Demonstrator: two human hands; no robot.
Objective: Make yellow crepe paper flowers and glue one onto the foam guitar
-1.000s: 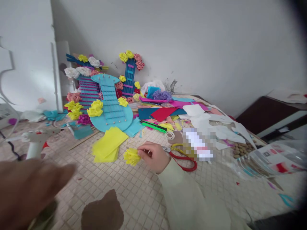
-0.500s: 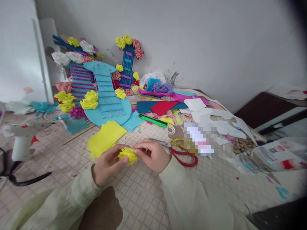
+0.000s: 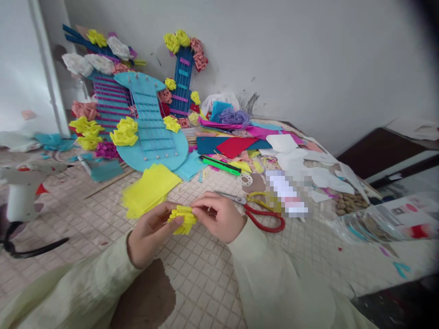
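Between my two hands is a yellow paper flower with layered, folded petals. My left hand grips it from the left, thumb in front and fingers behind. At its right edge, my right hand pinches a petal between thumb and forefinger. Behind my left hand lies a stack of yellow crepe paper. Scissors with red handles lie flat just beyond my right hand, blades pointing left.
A white glue gun stands at the left. Light-blue guitar-shaped craft with paper flowers leans at the back, near a dark-blue flowered strip. A green utility knife, paper scraps and a clear bag lie to the right.
The flower has turned in my fingers, so its folded petals now face up differently. Both hands keep their hold. The whole view has shifted slightly.
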